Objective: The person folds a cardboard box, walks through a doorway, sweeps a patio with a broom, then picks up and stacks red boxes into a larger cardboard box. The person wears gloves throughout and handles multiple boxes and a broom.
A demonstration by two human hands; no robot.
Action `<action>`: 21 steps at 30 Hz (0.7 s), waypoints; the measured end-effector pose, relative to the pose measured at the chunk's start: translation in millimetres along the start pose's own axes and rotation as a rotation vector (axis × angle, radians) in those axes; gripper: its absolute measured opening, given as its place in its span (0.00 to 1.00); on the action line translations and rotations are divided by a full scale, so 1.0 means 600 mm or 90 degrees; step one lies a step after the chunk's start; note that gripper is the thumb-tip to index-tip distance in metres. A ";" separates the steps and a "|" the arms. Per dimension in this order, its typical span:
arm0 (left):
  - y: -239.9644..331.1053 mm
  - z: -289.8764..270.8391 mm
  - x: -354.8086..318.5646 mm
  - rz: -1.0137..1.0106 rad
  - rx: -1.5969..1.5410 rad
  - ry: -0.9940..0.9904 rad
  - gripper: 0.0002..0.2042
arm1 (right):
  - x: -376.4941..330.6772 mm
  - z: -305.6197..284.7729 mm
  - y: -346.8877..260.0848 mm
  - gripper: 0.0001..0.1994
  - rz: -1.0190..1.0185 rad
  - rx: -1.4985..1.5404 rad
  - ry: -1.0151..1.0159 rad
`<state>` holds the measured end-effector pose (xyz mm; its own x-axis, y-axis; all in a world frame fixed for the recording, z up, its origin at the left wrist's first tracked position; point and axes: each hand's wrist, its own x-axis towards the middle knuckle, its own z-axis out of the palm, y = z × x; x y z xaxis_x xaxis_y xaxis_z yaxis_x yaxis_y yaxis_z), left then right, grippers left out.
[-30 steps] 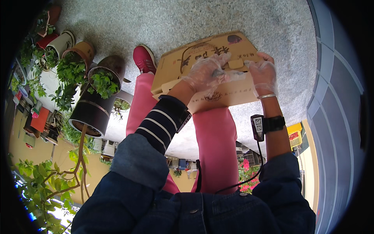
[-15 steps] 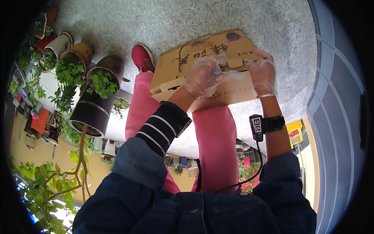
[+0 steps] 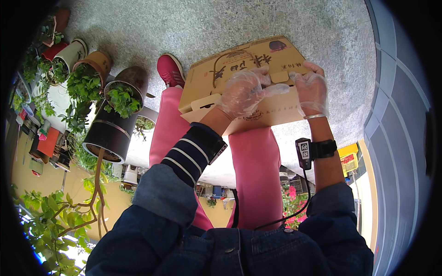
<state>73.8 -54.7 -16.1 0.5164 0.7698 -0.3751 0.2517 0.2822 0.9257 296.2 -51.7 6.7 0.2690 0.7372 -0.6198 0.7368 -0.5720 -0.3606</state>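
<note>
At the upper centre of the frame, a brown cardboard box (image 3: 251,59) lies between the two hands, its printed panel facing up. Its lower panel (image 3: 275,110) slopes toward the pink trousers (image 3: 255,175); contact with the trousers cannot be determined. A small tab (image 3: 278,76) projects at the seam between the two panels, and a slotted flap (image 3: 206,102) stands out at the left end.

Both hands wear transparent plastic gloves (image 3: 234,105). The left hand (image 3: 242,93) is over the seam, left of the tab. Its fingers are bent and its thumb extends right along the seam; whether it pinches the cardboard cannot be determined. The right hand (image 3: 311,91) is at the right end of the box, fingers curled at the edge, thumb side toward the tab. Its fingertips are partly hidden, so a pinch cannot be confirmed. The hands are apart, with the tab between them.

The left forearm carries a striped sleeve (image 3: 186,156). The right wrist carries a silver bracelet (image 3: 315,116) and, below it in the frame, a strapped black device (image 3: 304,154) with a cable (image 3: 299,212).

Upper left of centre, a red shoe (image 3: 170,70) rests on the grey floor (image 3: 299,20). At the left side, a large dark pot (image 3: 107,135) is near the leafy plants (image 3: 123,99). At the lower right, a yellow crate (image 3: 348,158) is visible.
</note>
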 end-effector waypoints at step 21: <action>0.033 -0.008 0.004 0.120 0.218 -0.019 0.13 | -0.011 -0.044 0.073 0.12 -0.313 0.161 -0.105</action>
<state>75.9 -44.4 1.3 0.6016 0.7719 -0.2055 0.4060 -0.0740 0.9109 343.1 -72.1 13.1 -0.1835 0.8840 -0.4301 0.5743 -0.2587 -0.7767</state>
